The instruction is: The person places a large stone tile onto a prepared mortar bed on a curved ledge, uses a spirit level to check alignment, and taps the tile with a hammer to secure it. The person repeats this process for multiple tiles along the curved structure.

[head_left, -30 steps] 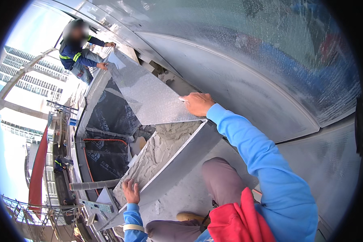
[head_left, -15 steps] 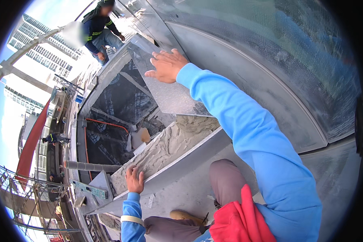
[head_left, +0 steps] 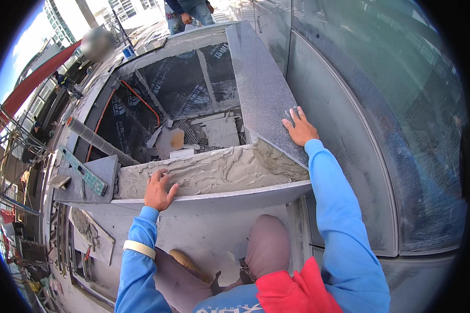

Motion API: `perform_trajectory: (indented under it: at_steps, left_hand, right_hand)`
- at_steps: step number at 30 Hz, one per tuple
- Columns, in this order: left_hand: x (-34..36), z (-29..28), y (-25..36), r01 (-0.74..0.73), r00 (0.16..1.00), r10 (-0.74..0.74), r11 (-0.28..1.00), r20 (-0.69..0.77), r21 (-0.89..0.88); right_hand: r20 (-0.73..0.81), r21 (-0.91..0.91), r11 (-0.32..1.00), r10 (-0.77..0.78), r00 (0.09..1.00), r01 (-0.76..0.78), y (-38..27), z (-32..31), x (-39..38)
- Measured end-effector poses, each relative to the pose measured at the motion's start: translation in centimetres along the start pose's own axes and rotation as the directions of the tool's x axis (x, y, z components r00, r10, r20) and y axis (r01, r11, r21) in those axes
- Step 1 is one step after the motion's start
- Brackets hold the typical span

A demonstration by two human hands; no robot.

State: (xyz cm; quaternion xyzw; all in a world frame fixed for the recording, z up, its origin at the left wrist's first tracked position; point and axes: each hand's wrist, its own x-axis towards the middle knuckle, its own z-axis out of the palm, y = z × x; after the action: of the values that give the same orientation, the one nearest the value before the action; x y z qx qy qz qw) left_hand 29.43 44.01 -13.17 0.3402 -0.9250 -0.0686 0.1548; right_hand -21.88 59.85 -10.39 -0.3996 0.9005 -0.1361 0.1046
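Note:
My right hand (head_left: 302, 129) lies with fingers spread on the near end of a long grey stone slab (head_left: 261, 78), which runs along the right wall of a box-like planter. My left hand (head_left: 159, 190) rests, fingers apart, at the front edge of the planter's near wall. Wet grey mortar (head_left: 203, 171) is spread along the top of that wall, rough and ridged, and continues under the slab's near corner. To the left of the mortar, a shorter grey slab (head_left: 102, 172) covers the corner, with a green spirit level (head_left: 84, 171) lying on it. Neither hand holds anything.
Dark lining sheet (head_left: 177, 83), an orange hose (head_left: 141, 101) and tile scraps (head_left: 219, 130) are inside the planter. A grey pipe (head_left: 99, 141) leans over its left side. Glass panels (head_left: 371, 104) stand close on the right. A co-worker (head_left: 185, 13) is beyond the far wall.
My view has swung round to face the planter squarely. My right hand now lies at the slab's near end, rather than farther along it. My left hand stays by the mortared wall.

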Motion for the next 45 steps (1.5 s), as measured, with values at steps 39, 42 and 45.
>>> perform_trajectory:
  at_steps: [39, 42, 45]
  left_hand:
    - [-1.4, -10.1, -24.8, 0.413, 0.321, -0.939, 0.025, 0.121, -0.91]
    - [-2.8, -7.8, -16.7, 0.196, 0.561, -0.786, -0.181, 0.261, -0.964]
    - [-4.0, -5.9, -9.9, 0.216, 0.654, -0.667, -0.289, 0.358, -0.933]
  right_hand:
    - [-0.21, -0.081, 0.97, -0.24, 0.948, 0.228, 4.6, 4.3, 5.1]
    - [-0.193, -0.114, 0.967, -0.247, 0.95, 0.229, 4.4, 4.0, 4.8]
    - [-0.127, -0.271, 0.954, -0.166, 0.978, 0.127, 1.1, 2.6, 3.3]
